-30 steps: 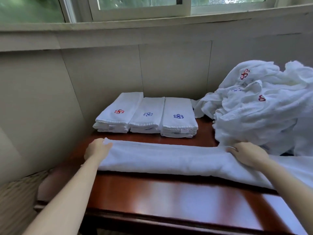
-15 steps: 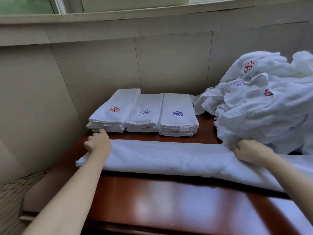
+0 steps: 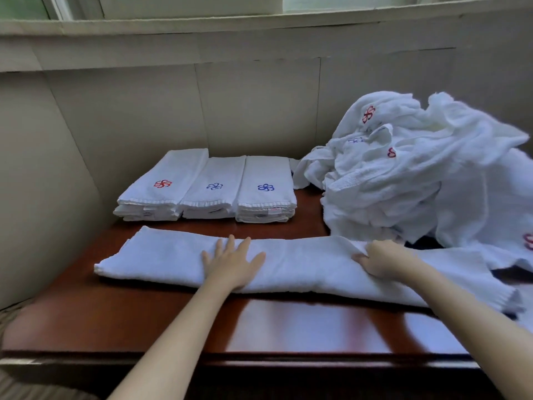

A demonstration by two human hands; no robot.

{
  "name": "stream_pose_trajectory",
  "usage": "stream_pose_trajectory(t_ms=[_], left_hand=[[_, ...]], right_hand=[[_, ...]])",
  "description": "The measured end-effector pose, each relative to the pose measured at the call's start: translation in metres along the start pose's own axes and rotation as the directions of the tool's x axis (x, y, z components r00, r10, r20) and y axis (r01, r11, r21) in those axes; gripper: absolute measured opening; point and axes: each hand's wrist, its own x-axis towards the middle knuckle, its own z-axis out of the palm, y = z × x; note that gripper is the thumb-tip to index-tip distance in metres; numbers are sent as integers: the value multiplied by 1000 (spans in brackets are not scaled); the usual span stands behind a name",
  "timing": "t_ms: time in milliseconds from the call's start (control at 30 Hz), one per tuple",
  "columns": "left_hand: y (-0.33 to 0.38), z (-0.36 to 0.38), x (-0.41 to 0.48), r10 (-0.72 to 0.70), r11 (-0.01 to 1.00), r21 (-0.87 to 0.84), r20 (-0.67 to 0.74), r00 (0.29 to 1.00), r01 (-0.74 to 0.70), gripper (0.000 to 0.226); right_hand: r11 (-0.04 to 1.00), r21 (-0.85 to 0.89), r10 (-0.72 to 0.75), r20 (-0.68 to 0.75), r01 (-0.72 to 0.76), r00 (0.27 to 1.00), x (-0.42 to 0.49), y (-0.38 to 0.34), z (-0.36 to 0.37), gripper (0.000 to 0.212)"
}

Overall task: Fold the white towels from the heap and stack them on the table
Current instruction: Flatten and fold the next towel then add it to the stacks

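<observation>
White terry towel (image 3: 288, 262), already doubled into a long strip, lies across the middle of the dark red wooden table (image 3: 288, 327), its right end trailing toward the table's right edge. Left hand (image 3: 232, 262) lies flat on the strip near its centre, fingers straight and spread, pressing rather than gripping. Right hand (image 3: 382, 259) has curled fingers bunching the cloth further right. Judged step: lengthwise fold complete, crosswise fold pending; the next move appears to call for carrying one end over the pinned centre, edges kept square. Behind, three stacks of folded towels (image 3: 207, 189) stand side by side against the wall. At right, the unfolded heap (image 3: 418, 180) sits touching the strip's far edge and could snag the right end.
</observation>
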Motion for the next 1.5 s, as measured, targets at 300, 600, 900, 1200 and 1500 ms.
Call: stream_pose_trajectory(t_ms=[300,600,900,1200,1500], left_hand=[[28,-16,-5,-14,972,235,-12,1000,16,51],[107,26,-14,240,969,62,-45,970,-237,57],[102,22,-24,276,961,-8,-13,961,-276,59],[-2,-9,-11,115,993,-29,-77,990,-118,47],[-147,-28,-29,-602,775,-426,-278,748,466,65]], right_hand=[[999,0,-33,169,33,985,-51,45,-30,10],[885,230,436,-107,-404,894,-59,123,-37,24],[866,67,498,-177,-495,849,-51,106,-24,35],[909,92,-403,-46,406,914,-48,-67,20,53],[908,80,-413,-11,412,911,-38,-116,23,61]])
